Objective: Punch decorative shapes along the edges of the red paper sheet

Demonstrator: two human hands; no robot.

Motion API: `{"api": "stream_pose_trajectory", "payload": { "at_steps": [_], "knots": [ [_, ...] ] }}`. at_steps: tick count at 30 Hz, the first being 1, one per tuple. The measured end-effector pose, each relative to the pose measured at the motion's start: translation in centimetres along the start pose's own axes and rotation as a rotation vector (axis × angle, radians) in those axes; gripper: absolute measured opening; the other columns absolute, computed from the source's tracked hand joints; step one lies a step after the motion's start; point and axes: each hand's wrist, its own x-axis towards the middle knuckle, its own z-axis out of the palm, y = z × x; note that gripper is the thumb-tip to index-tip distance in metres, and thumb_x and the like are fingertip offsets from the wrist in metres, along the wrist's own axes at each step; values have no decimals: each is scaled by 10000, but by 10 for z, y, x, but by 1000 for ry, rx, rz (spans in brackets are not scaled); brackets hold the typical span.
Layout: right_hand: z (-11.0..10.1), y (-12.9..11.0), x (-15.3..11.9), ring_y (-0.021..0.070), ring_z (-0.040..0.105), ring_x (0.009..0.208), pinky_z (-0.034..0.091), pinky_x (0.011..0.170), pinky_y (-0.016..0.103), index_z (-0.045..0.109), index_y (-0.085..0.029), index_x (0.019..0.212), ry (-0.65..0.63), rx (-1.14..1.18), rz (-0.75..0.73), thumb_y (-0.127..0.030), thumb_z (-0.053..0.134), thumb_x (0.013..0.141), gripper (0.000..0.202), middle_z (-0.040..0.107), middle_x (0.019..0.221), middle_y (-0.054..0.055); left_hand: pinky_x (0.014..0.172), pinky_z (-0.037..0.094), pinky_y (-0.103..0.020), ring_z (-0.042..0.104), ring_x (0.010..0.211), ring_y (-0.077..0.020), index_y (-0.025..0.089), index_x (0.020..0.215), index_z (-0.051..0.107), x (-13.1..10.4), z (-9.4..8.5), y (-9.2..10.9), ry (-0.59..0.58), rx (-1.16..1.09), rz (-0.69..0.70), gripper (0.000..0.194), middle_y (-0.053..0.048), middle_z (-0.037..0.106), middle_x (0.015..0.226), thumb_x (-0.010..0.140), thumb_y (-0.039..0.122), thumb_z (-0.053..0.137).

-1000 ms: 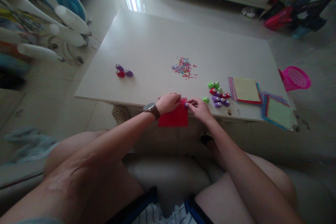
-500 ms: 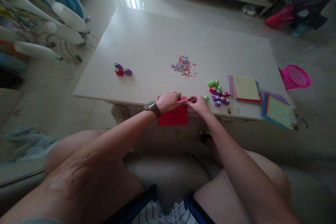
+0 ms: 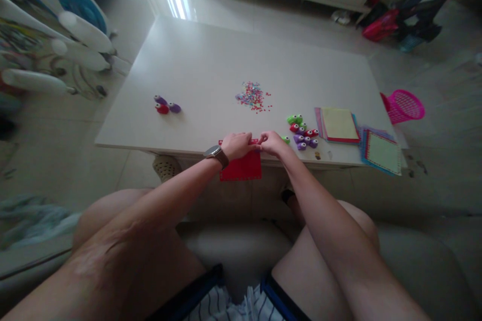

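Head view: nearest, a red sheet (image 3: 241, 169) with a dotted border lies partly over the near edge of the counter (image 3: 188, 70), probably so that its upper right corner is easy to reach. The left grip (image 3: 236, 145) presses on its top, seemingly to steady it; the right grip (image 3: 271, 144) is closed at that corner, its fingertips bunched against the left ones, and what it pinches cannot be told. Eyed pieces (image 3: 302, 146) sit clustered to the right, perhaps for short reaches, beside two stacks of sheets (image 3: 341, 123); three more (image 3: 161, 109) lie apart at left. Tiny coloured bits (image 3: 253, 95) are heaped farther back. Since the earlier frame, the right fingers have curled in tighter, hiding the thin sliver seen there, and the view has shifted.
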Motion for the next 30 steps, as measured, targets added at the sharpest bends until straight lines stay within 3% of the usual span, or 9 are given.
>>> {"api": "stream_pose_trajectory", "payload": {
  "at_steps": [5, 10, 15, 23, 30],
  "knots": [
    [-8, 8, -10, 150, 640, 693, 516, 725, 277, 716, -183, 774, -5, 126, 24, -155, 790, 758, 80, 731, 744, 15, 762, 478, -331, 708, 951, -262, 174, 1157, 657, -5, -4, -1, -46, -42, 46, 525, -149, 744, 1139, 1072, 616, 387],
    [-14, 27, -23, 183, 694, 822, 550, 820, 315, 746, -176, 913, 237, 85, -60, -256, 718, 895, 87, 776, 933, 76, 835, 495, -344, 700, 975, -248, 171, 1195, 610, -14, -4, -4, -26, -17, 94, 275, -142, 704, 1208, 1042, 369, 496],
    [-9, 35, -32, 216, 700, 980, 541, 968, 367, 745, -193, 1055, 272, -61, -264, -203, 768, 828, 228, 756, 1136, 92, 823, 519, -380, 692, 911, -251, 151, 1246, 595, -28, -6, 3, 0, 51, 116, 285, -149, 667, 1213, 1017, 222, 441],
    [-19, 37, -33, 286, 616, 1041, 481, 982, 402, 712, -204, 958, 390, -328, -285, -199, 660, 899, 79, 745, 1033, 107, 1021, 530, -422, 583, 1224, -309, 154, 1235, 644, -57, -3, 14, 13, 139, 172, 317, -185, 611, 1314, 953, 169, 500],
    [-25, 38, -38, 338, 562, 1019, 459, 939, 446, 721, -190, 937, 345, -558, -203, -191, 636, 887, 98, 738, 994, 149, 1016, 549, -451, 505, 1320, -345, 141, 1404, 574, -67, -3, 4, 29, 162, 109, 472, -199, 553, 1453, 938, 171, 512]
  ]
}}
